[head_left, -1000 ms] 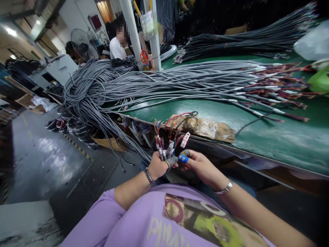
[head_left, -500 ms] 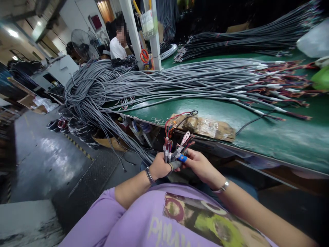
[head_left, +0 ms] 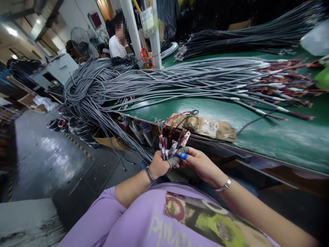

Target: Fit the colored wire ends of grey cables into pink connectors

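Up-left of L hand (head_left: 158,166), gray coil (head_left: 84,80): I see looped cables at the L end of the green table (head_left: 288,142), strands hanging down twd the hand.
L hand: from my end, wrapped firmly round the cable bunch (head_left: 163,153), gray thumb cover (head_left: 173,161) across its front.
Cable bunch: in L hand, just L of R hand (head_left: 199,163); white sleeves, colored wires (head_left: 162,129) fanning up.
Pale strip (head_left: 186,138): just above R fingertips, pinkish marks.
R hand: blue band (head_left: 183,156) on thumb; thumb + forefinger close tog. beside bunch; I can't tell if anything's pinched.
Taped cardboard (head_left: 214,129): beyond both hands, nr table edge.
Reddish wire ends (head_left: 293,85): well up-right of R hand, on table.
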Action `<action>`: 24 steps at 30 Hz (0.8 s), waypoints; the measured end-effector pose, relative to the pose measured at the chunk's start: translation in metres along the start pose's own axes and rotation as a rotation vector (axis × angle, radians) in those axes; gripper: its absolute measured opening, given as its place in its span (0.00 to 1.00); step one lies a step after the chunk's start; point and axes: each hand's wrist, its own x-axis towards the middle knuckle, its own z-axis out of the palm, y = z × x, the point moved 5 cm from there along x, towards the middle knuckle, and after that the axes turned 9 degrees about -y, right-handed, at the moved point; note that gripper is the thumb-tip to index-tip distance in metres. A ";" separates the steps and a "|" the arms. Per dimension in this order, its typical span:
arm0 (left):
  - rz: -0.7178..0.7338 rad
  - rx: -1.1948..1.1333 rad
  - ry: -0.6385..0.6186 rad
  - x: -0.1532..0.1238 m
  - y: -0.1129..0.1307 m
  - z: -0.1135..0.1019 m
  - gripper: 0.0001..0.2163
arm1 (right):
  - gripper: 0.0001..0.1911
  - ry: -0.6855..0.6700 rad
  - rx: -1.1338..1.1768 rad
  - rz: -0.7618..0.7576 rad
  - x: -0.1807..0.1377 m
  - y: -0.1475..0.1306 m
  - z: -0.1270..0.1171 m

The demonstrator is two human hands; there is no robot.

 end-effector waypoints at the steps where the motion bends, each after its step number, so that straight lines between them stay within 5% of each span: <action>1: 0.000 0.000 -0.003 0.000 0.000 0.001 0.17 | 0.18 -0.003 -0.023 -0.010 0.001 0.000 0.001; 13: 0.034 -0.019 0.133 -0.003 0.003 -0.008 0.19 | 0.14 0.124 0.000 -0.054 0.000 0.004 -0.006; 24: 0.091 -0.093 0.132 0.000 0.010 -0.008 0.15 | 0.22 0.032 0.272 0.027 0.018 -0.008 -0.022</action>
